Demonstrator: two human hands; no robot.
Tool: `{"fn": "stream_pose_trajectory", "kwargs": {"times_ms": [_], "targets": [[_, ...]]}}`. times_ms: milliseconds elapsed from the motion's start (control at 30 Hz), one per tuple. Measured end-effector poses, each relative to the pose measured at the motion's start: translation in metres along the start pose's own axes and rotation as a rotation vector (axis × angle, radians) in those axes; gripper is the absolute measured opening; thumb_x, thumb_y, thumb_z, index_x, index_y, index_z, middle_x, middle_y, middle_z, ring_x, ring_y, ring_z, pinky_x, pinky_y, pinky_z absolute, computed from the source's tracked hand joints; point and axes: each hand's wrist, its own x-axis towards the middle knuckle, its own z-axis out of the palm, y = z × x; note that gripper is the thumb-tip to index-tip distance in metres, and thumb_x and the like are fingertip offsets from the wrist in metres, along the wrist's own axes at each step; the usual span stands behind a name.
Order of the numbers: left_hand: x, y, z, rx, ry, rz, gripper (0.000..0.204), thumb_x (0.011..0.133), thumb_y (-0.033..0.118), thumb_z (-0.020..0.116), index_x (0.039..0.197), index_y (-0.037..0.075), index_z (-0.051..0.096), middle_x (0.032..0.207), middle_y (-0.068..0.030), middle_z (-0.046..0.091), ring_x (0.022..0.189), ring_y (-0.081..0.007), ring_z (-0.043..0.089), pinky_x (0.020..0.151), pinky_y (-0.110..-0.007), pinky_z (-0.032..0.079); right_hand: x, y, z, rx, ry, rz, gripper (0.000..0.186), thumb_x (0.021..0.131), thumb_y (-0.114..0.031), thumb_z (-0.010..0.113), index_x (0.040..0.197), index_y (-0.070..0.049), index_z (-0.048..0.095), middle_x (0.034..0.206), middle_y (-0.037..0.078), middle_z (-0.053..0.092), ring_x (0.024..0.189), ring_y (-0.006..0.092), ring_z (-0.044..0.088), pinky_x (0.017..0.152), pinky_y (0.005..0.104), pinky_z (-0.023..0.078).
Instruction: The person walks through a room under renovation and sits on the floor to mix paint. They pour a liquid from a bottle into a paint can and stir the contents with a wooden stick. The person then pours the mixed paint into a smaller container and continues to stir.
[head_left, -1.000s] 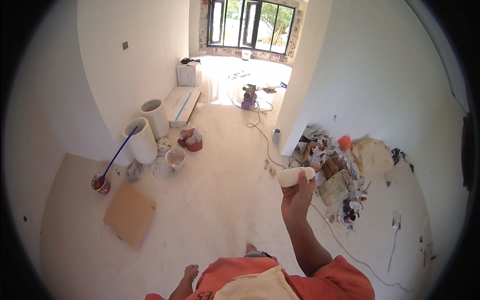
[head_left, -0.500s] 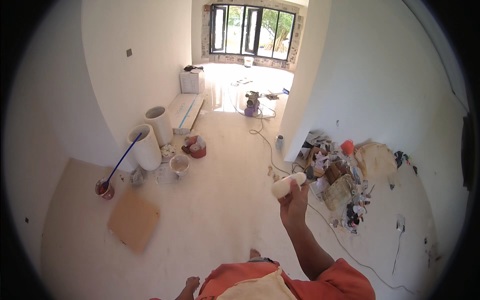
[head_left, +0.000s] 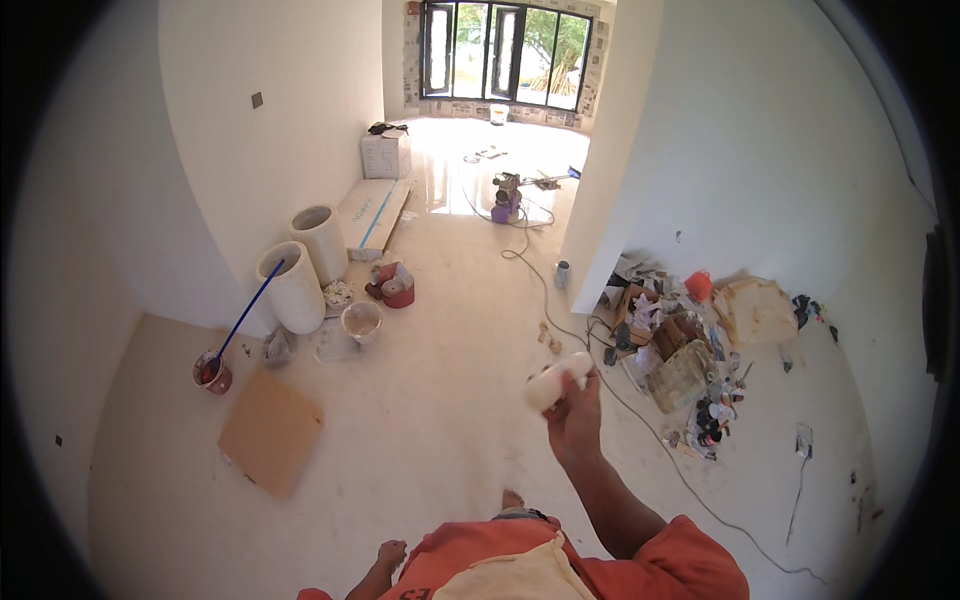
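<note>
your right hand (head_left: 577, 425) pinches the white container (head_left: 550, 386) between thumb and fingers, above the floor (head_left: 430, 420). likely light, stiff, slippery: grip mid-body. your left hand's (head_left: 391, 553) finger state cannot be told.

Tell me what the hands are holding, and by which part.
The right hand grips a white cylindrical bottle-like object by its side, near its right end; nothing shows held in the left hand.
</note>
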Motion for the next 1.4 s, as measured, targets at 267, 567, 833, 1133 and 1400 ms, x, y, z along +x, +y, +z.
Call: {"fn": "stream_pose_trajectory", "kwargs": {"times_ms": [267,567,833,1133,1400], "targets": [[0.022,-0.013,0.001,0.103,-0.07,0.048,0.044,0.09,0.041,0.053,0.099,0.003,0.073,0.08,-0.0125,0.071,0.069,-0.0235,0.067,0.064,-0.04,0.054,-0.002,-0.005,0.007,0.041,0.011,0.019,0.063,0.091,-0.011,0.068,0.141,-0.011,0.031,0.121,0.018,0.062,0.109,0.0258,0.065,0.088,0.0407,0.056],[0.013,0.016,0.003,0.038,-0.071,0.067,0.042,0.089,0.039,0.058,0.098,0.0,0.072,0.082,-0.0132,0.072,0.069,-0.0247,0.067,0.063,-0.039,0.054,0.001,-0.015,0.0,0.111,0.117,-0.223,0.07,0.089,-0.01,0.069,0.145,-0.015,0.026,0.121,0.024,0.061,0.108,0.0311,0.066,0.089,0.0477,0.055],[0.025,-0.003,0.001,0.009,-0.032,0.001,0.046,0.09,0.042,0.054,0.097,0.001,0.073,0.081,-0.0146,0.071,0.072,-0.0268,0.068,0.066,-0.042,0.054,0.003,-0.021,0.003,0.114,0.01,-0.136,0.068,0.089,-0.004,0.066,0.145,-0.011,0.027,0.123,0.02,0.06,0.104,0.0236,0.065,0.085,0.036,0.055],[0.028,-0.01,0.003,0.055,-0.003,0.044,0.043,0.09,0.04,0.055,0.1,0.002,0.073,0.081,-0.014,0.072,0.071,-0.0268,0.068,0.066,-0.042,0.054,-0.013,-0.022,0.012,-0.013,-0.162,-0.093,0.062,0.089,-0.007,0.069,0.138,-0.011,0.032,0.117,0.018,0.061,0.102,0.0267,0.066,0.089,0.042,0.055],[0.023,-0.007,0.013,0.028,-0.025,0.025,0.045,0.09,0.041,0.055,0.102,0.001,0.071,0.089,-0.0162,0.072,0.079,-0.0289,0.069,0.071,-0.043,0.054,-0.023,-0.025,0.006,-0.046,-0.183,-0.116,0.06,0.089,-0.011,0.07,0.136,-0.013,0.033,0.11,0.017,0.063,0.105,0.0284,0.064,0.09,0.0482,0.056]]}}
